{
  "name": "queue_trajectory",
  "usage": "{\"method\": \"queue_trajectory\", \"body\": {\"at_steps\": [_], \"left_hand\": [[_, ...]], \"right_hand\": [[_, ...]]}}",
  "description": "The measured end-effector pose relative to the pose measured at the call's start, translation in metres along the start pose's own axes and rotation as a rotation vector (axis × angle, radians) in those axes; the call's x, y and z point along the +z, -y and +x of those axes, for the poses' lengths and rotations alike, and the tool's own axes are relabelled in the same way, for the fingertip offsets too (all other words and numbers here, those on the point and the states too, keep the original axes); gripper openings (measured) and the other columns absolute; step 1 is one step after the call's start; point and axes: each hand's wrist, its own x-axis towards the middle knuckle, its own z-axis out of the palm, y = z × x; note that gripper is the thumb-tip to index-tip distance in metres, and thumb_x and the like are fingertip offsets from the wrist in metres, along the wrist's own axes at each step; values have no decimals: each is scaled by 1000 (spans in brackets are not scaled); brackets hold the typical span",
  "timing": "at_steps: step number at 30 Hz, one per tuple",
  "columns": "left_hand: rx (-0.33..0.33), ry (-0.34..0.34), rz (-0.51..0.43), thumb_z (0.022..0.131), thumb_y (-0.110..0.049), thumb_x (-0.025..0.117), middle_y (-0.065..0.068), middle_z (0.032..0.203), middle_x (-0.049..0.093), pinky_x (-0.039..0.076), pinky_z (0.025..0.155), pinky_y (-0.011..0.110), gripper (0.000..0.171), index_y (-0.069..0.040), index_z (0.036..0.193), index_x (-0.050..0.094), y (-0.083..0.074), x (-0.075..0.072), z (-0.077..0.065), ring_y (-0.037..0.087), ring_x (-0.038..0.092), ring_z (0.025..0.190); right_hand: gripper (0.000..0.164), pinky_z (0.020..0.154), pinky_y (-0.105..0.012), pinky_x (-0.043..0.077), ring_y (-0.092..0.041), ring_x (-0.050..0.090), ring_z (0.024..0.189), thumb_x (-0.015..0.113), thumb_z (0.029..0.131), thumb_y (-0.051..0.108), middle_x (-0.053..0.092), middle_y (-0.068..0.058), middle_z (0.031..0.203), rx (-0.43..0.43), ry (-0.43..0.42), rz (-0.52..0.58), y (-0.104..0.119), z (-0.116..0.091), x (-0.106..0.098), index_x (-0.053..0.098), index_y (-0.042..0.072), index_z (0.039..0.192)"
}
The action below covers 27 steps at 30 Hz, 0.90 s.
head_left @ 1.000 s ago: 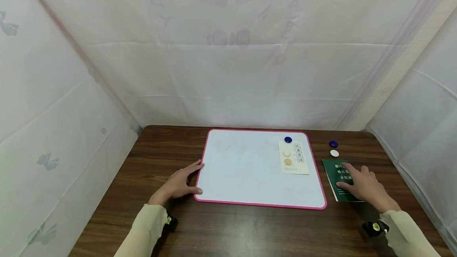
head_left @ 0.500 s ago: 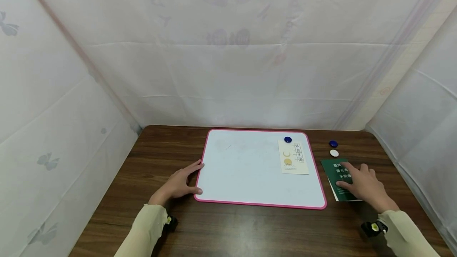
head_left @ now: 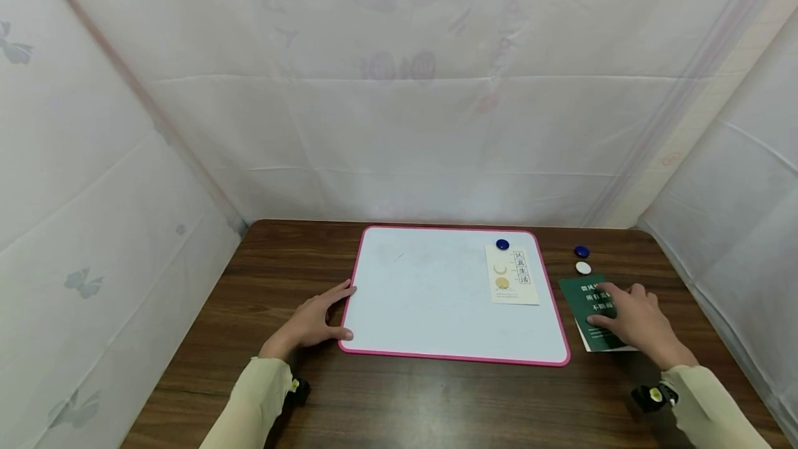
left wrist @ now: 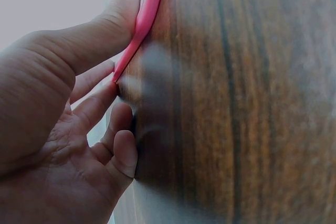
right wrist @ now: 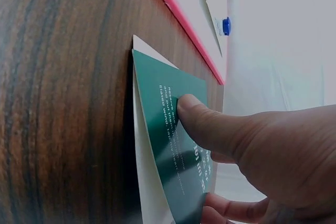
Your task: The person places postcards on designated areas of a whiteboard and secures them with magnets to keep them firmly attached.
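A white board with a pink rim (head_left: 430,296) lies on the table. My left hand (head_left: 308,321) rests at its left edge, thumb over the near corner and index finger on the rim. In the left wrist view the thumb (left wrist: 107,35) lies along the pink rim. Right of the board, my right hand (head_left: 645,328) pinches a green card with white lettering (head_left: 578,300). The right wrist view has the thumb (right wrist: 194,111) on its face and fingers at its far edge. A white sheet or card (right wrist: 144,166) shows under it, fanned slightly apart.
A cream card (head_left: 511,289) lies on the board's right part with a blue round magnet (head_left: 502,244) at its top. Beyond the green card sit another blue magnet (head_left: 582,251) and a white one (head_left: 583,268). Pale curtains (head_left: 399,151) enclose the brown wooden table (head_left: 399,407).
The green card has turned slightly and slid a little left against the white layer below, whose corner shows more. The left hand and the board have stayed in place.
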Motion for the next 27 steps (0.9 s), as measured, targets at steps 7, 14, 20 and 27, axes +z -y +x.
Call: {"method": "queue_trajectory", "body": {"at_steps": [7,14,20,27], "left_hand": [[-29,7,5,84,-39,86,11,168,29,22,114,73,89,-16,158,43,1,1,0,47,31,149],[-41,9,5,83,-39,86,10,168,28,23,113,74,89,-17,158,43,1,2,1,47,30,149],[-26,6,3,83,-39,86,11,168,29,24,113,74,89,-15,158,43,0,1,0,47,31,148],[-19,2,3,84,-38,86,12,167,30,23,114,74,88,-14,157,44,-1,1,-1,47,31,148]], "right_hand": [[65,91,-74,40,-60,53,104,80,89,30,59,-44,115,-48,-23,-66,-2,4,-1,56,-13,131],[39,65,-61,51,-49,59,91,71,95,8,59,-42,115,-48,-28,-32,-3,4,-8,61,-7,130],[34,54,-43,49,-32,58,77,60,96,-4,60,-41,120,-36,-6,-1,-2,4,-17,61,-6,130],[31,55,-45,51,-29,59,74,60,94,-8,63,-40,116,-86,-43,25,-1,4,-21,64,-7,125]]}}
